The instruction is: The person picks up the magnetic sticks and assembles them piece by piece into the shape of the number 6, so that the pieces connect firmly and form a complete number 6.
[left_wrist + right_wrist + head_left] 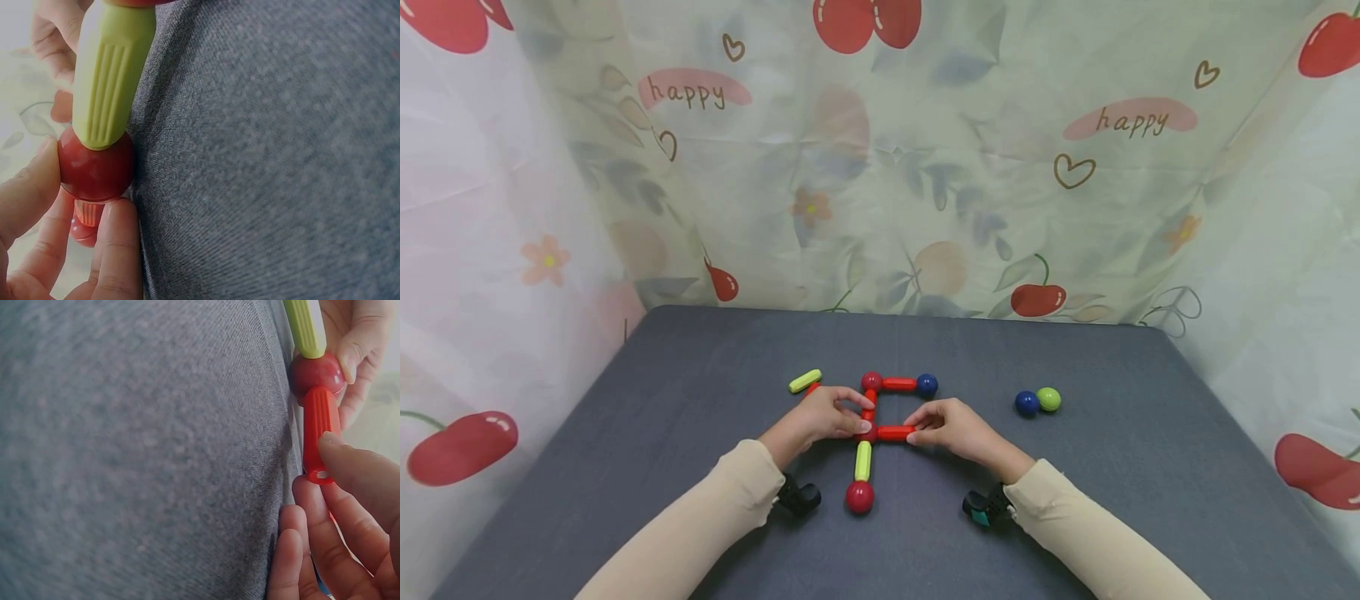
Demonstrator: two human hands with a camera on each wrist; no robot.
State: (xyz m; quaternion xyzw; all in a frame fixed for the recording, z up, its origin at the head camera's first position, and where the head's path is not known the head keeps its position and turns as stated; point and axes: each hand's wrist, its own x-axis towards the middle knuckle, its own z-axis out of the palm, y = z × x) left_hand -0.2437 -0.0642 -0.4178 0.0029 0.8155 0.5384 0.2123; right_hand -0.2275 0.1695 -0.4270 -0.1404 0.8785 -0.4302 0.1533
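1. While the left hand (833, 414) pinches the middle red ball (97, 165), the right hand (957, 429) pinches the red rod (320, 419) on that ball's right.
2. Rod seems light, stiff; best held by its grooved sides.

- "happy" (687, 93), brown lowercase handwriting-style, on pink patch (739, 90) of backdrop cloth (895, 212), upper L
- "happy" again, same lettering, on 2nd pink patch (1078, 127), same cloth, upper R, slightly lower
- heart signs (733, 47), brown outline, same cloth: 2 nr ea. word, 1 above R, 1 below L
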